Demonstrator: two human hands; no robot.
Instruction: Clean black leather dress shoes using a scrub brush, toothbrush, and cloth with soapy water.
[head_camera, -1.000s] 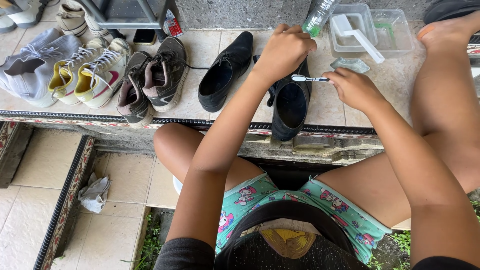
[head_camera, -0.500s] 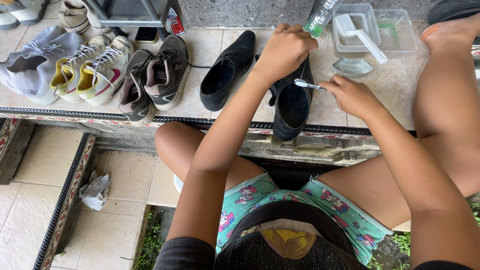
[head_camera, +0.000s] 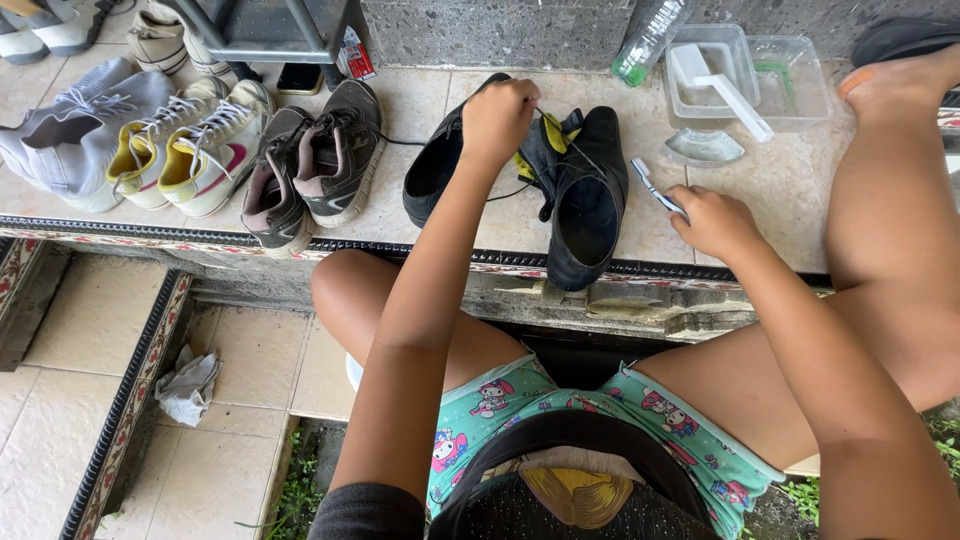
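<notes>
Moved: the right hand (head_camera: 712, 220) now sits off to the right of the black shoe (head_camera: 588, 200), where a moment ago it held the toothbrush (head_camera: 655, 187) over the shoe's opening; the brush head has come away from the leather.
Left hand: the left hand (head_camera: 498, 118) stays up at the back end of the shoe, fingers pinched shut on a thin black lace or tongue edge; I cannot tell which.
Right hand: clenched around the toothbrush handle, bristle end pointing up and left, just beside the shoe but not touching it.
Shoe: lying on the tiled tabletop (head_camera: 420, 110), toe toward the person, its mate (head_camera: 440, 165) just to its left.
Nearby: a clear tub (head_camera: 705, 75) holding a white scoop stands beyond the right hand; brown sneakers (head_camera: 310, 170) line up further left.
Meaning: scrubbing looks paused; the brush seems to be between strokes.
</notes>
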